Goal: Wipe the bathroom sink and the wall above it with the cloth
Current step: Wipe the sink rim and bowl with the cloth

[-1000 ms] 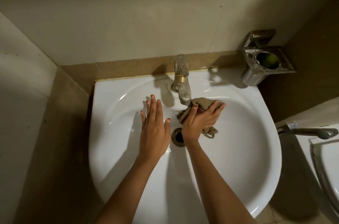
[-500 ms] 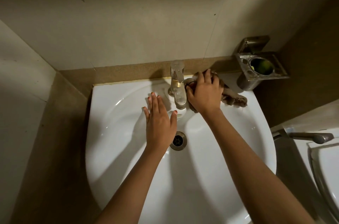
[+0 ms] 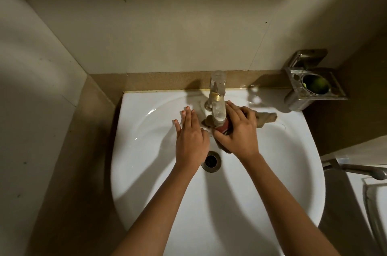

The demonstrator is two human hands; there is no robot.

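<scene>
Pressing the cloth (image 3: 264,119) against the far side of the sink (image 3: 272,172), the right hand (image 3: 238,134) lies over it just right of the tap (image 3: 217,100), with fingers bent and closed on the fabric. One end of the cloth sticks out to the right on the sink ledge, and another part shows under the spout, where something red is also visible; I cannot tell what it is. The left hand (image 3: 191,140) is flat and open with fingers spread, holding nothing, and it seems to rest on the bowl left of the tap, near the drain (image 3: 211,161). The two hands are close, almost touching at the thumbs. The cloth looks soft, light and limp, probably damp, so it will bunch and slide easily on the smooth, glossy sink. I think it is best to hold it under the whole palm, gathered in the middle, so the loose ends do not drag around the tap. The wall (image 3: 188,35) above looks not yet reached.
</scene>
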